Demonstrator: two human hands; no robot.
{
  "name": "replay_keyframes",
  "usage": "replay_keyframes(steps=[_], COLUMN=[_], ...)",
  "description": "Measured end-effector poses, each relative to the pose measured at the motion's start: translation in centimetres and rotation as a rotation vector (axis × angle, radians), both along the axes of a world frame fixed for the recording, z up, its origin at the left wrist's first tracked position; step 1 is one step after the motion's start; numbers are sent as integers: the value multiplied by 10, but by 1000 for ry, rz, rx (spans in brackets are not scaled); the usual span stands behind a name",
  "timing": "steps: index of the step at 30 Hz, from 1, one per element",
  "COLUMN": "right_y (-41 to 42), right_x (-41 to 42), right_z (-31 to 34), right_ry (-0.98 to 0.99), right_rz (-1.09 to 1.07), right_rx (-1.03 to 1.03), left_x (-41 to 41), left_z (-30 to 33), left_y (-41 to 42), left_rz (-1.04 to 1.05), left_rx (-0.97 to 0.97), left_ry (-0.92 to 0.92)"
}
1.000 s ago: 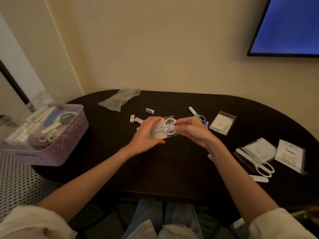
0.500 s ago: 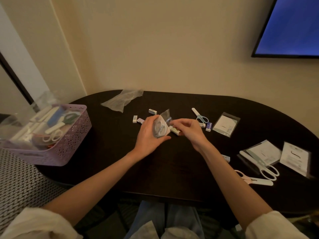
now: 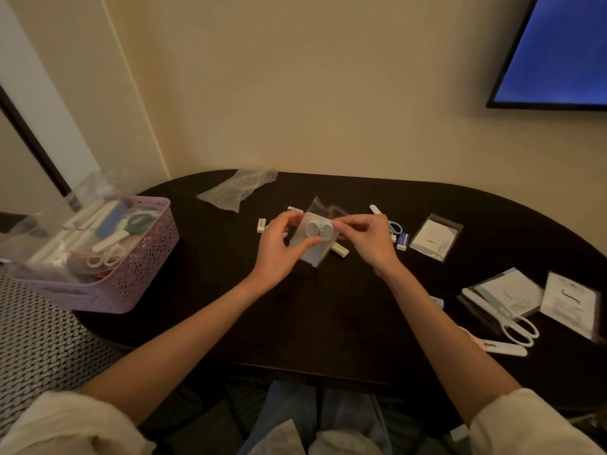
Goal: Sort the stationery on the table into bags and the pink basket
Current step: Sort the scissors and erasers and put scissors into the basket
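Both hands hold a small clear bag (image 3: 314, 239) with scissors inside, its handle rings showing, just above the dark table (image 3: 328, 316) at mid-back. My left hand (image 3: 279, 249) grips the bag's left side and lower edge. My right hand (image 3: 364, 239) pinches its upper right corner. The pink basket (image 3: 131, 277) stands on the table's left end, filled with bagged scissors and other stationery. A capped item (image 3: 340, 250) lies partly hidden under the bag.
An empty clear bag (image 3: 238, 190) lies at the back left. Small erasers (image 3: 261, 224) and blue scissors (image 3: 392, 224) lie near my hands. Flat bags (image 3: 435, 238) with paper inserts and white scissors (image 3: 505, 318) sit to the right. A screen (image 3: 558, 50) hangs on the wall.
The bag was turned so the scissor rings face up, and my right hand moved from the capped item on the table to the bag's top corner.
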State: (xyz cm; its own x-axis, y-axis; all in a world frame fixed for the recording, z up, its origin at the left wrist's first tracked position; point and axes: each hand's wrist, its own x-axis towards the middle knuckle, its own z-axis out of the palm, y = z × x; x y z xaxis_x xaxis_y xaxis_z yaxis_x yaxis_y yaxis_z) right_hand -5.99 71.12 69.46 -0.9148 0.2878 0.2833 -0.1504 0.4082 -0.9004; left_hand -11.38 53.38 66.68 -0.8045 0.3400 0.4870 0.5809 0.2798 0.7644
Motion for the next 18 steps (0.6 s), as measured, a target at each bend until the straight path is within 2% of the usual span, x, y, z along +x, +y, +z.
replay_keyframes(steps=[4,11,15,18], right_y=[4,-1,-8,-12], right_x=[4,32,46,52], right_z=[-2,-34,-57,-71], right_ry=[37,66,5,-49], right_rz=[36,125,142,173], right_rx=[201,347,297,387], left_x=[-2,9,17,22], left_z=[9,-12,-29,-38], left_y=[-10,-28,-36,-40], left_rz=[-3,-118,-165,-198], left_rx=[-21,-279,-386,-450], left_ry=[151,378,353,309])
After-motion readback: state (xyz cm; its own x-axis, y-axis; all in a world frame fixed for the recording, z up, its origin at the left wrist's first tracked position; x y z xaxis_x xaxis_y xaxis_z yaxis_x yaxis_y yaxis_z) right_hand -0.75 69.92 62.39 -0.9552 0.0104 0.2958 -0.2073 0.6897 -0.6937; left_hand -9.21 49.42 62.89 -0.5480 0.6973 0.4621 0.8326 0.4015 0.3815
